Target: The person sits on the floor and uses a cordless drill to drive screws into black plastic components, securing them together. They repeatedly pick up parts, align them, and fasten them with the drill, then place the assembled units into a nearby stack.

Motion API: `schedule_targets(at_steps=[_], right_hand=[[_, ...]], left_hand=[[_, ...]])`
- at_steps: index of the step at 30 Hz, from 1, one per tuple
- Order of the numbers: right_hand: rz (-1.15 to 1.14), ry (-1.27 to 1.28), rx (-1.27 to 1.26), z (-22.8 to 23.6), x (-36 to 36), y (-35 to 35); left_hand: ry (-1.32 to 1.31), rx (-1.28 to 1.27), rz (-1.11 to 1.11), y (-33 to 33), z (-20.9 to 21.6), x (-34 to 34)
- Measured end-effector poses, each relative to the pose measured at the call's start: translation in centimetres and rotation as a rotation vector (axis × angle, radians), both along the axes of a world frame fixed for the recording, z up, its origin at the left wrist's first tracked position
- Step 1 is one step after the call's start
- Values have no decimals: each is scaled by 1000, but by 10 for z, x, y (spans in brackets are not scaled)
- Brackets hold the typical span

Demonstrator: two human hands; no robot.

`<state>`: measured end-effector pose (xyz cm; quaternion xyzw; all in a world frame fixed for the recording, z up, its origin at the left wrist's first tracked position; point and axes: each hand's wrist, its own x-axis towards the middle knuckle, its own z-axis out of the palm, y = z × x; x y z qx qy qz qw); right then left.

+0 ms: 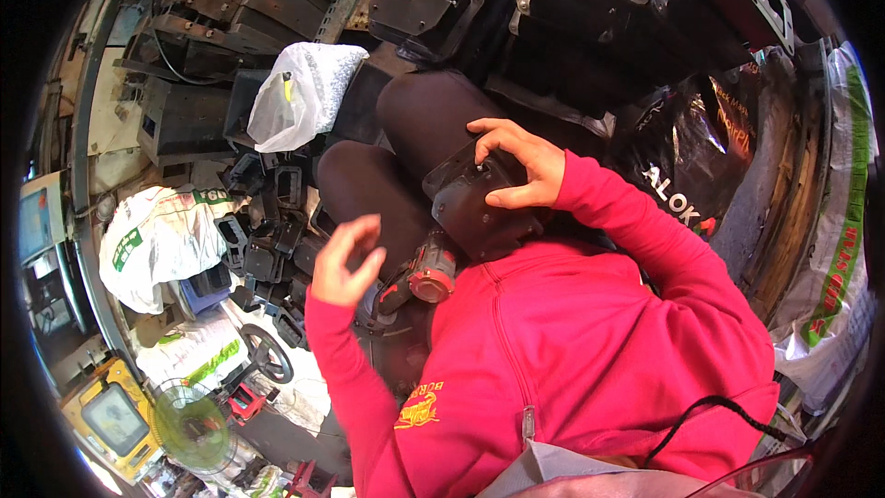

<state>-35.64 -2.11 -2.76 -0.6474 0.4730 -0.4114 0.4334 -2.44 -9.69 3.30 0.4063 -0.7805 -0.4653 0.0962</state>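
Observation:
A black metal housing [472, 212] with a flat plate end lies across my lap, tilted against my body. Over its top face is my right hand [524, 164], thumb and fingers apart, with one bent fingertip touching a small shiny screw [479, 167]. My left hand [346, 263] is raised to the left of the lap, slightly blurred, its fingers apart and nothing visible in them. Between the hands, a red and black cordless drill [431, 275] rests in my lap, its front end hidden beside the housing.
Beyond my knees stand a clear plastic bag of small shiny pieces [318, 83] and stacked black metal housings [419, 9]. Black parts [267, 258] lie heaped at left, near a white sack [166, 244] and a fan [189, 424]. Right are a black plastic bag [691, 143] and a white-green sack [834, 267].

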Motion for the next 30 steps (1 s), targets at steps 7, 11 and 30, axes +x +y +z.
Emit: schedule_targets(at_steps=[7,11,30], right_hand=[[62,-23,13,-4,2,-6],[83,-18,2,-5,4,-7],[8,23,4,-9,19,2]], left_hand=[[-311,-297,-61,80,-56,17],[-515,-264,51,85,-77,4],[125,330,233,69,57,-27]])
